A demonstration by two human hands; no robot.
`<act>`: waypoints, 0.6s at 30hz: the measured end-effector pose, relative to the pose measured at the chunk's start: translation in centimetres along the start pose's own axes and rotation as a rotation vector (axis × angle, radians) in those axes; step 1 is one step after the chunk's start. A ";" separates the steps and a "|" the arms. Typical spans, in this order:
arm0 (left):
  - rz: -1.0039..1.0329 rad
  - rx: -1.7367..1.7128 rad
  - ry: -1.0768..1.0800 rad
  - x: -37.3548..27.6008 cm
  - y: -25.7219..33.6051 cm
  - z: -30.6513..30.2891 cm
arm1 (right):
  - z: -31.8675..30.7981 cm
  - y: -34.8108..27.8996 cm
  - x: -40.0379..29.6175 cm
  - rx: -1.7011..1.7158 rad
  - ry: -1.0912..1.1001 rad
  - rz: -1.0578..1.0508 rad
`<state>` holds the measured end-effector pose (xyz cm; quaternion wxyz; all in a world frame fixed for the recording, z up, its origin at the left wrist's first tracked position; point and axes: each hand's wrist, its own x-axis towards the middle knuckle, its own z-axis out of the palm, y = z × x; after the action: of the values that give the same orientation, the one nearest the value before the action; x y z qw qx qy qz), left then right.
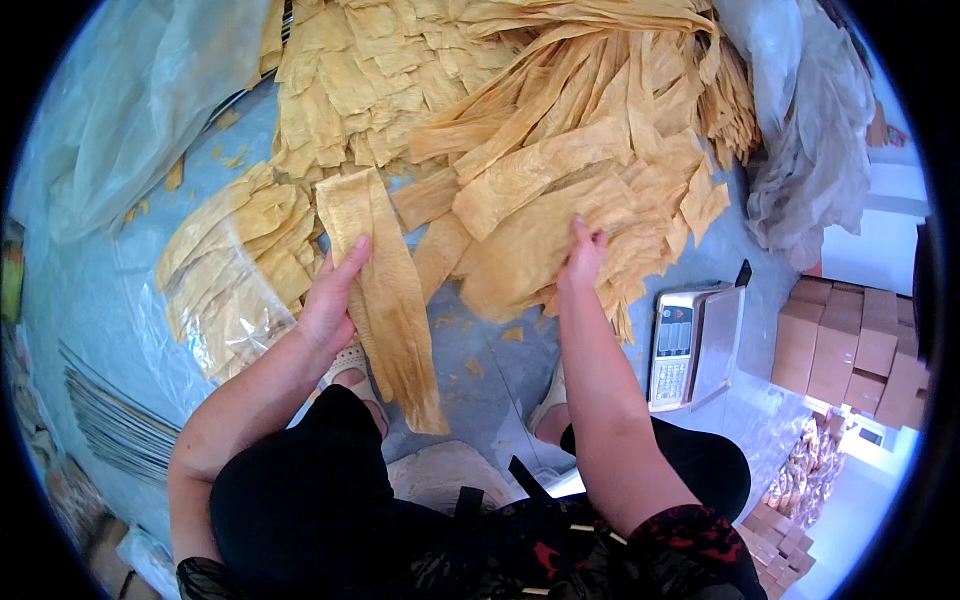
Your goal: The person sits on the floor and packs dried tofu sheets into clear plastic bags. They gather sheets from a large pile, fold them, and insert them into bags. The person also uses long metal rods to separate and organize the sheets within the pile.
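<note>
My left hand (334,296) grips a long, folded strip of yellow dried sheet (390,300), which looks like tofu skin. The thumb presses on its face, and its lower end hangs between my feet. On the right, the fingers of my right hand (583,259) pinch the edge of a wide yellow sheet (517,262), slightly blurred, at the front of a loose heap (652,202). Left of the held strip, a clear plastic bag (240,292) lies over a bundle of similar sheets. Behind both hands spreads a layered pile of sheets (375,82).
A digital scale (694,345) stands on the floor at right, with stacked cardboard boxes (847,345) beyond. Thin rods (120,420) lie at lower left. Plastic sheeting (150,112) covers the upper left; more plastic (810,135) hangs at upper right. Crumbs dot the tiled floor (487,397).
</note>
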<state>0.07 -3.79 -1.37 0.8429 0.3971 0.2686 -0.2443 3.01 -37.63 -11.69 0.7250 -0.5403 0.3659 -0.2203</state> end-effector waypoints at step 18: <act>0.070 -0.079 -0.013 -0.4 0.5 1.8 | 13.6 -8.8 -15.7 -0.450 -1.232 0.303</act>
<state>0.54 -4.90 0.09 0.8676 0.3711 0.2584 -0.2067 4.20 -20.73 3.19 0.6941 -0.6479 -0.0056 0.3137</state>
